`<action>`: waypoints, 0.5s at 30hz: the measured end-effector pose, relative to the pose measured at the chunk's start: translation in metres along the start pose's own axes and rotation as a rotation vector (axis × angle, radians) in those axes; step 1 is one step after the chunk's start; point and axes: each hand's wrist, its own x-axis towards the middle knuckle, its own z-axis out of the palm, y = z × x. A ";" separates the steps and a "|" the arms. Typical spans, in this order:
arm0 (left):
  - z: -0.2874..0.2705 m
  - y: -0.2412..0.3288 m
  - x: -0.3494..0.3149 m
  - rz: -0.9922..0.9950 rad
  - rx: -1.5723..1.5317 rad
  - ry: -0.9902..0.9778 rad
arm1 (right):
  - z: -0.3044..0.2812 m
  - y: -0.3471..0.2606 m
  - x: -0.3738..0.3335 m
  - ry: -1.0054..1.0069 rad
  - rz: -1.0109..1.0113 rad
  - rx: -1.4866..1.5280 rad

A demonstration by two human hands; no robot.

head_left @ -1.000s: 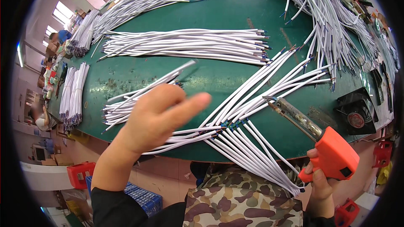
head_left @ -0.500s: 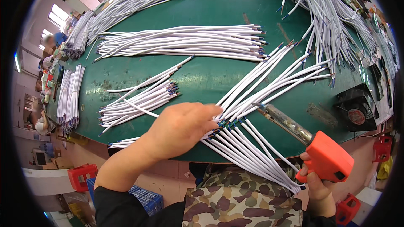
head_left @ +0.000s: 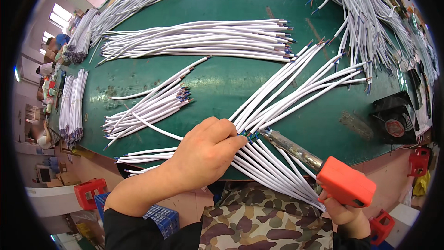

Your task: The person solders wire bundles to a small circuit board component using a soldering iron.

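My left hand (head_left: 208, 150) is closed in a pinch at the table's near edge. It grips a white cable (head_left: 159, 129) that runs in from the left, its end mostly hidden by my fingers. In my right hand (head_left: 342, 210) is a red soldering gun (head_left: 347, 181), its metal barrel pointing up and left. The gun's tip touches or almost touches a row of small blue and green wire joints (head_left: 252, 137) beside my left fingertips. From that row, white cables (head_left: 282, 90) fan away to the far right, and others (head_left: 273, 171) slope toward my lap.
A small pile of white cables (head_left: 148, 111) lies left, with a longer bundle (head_left: 199, 41) beyond it. More cables (head_left: 365, 28) heap at the far right. A black fan (head_left: 395, 120) stands on the green table (head_left: 231, 76) at right. Red stools (head_left: 90, 194) stand below.
The soldering gun has moved left and down, bringing its tip to the wire joints. My left hand has shifted slightly right and down, its fingers now pinched at the row.
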 end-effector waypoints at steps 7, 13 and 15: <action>-0.001 0.003 0.004 -0.005 0.052 -0.042 | 0.013 0.004 0.006 0.124 -0.077 -0.119; -0.004 0.002 0.002 -0.029 0.061 -0.140 | 0.020 0.001 0.010 0.170 -0.010 -0.028; -0.003 0.001 0.001 -0.012 0.053 -0.124 | 0.019 -0.004 0.014 0.110 0.002 -0.106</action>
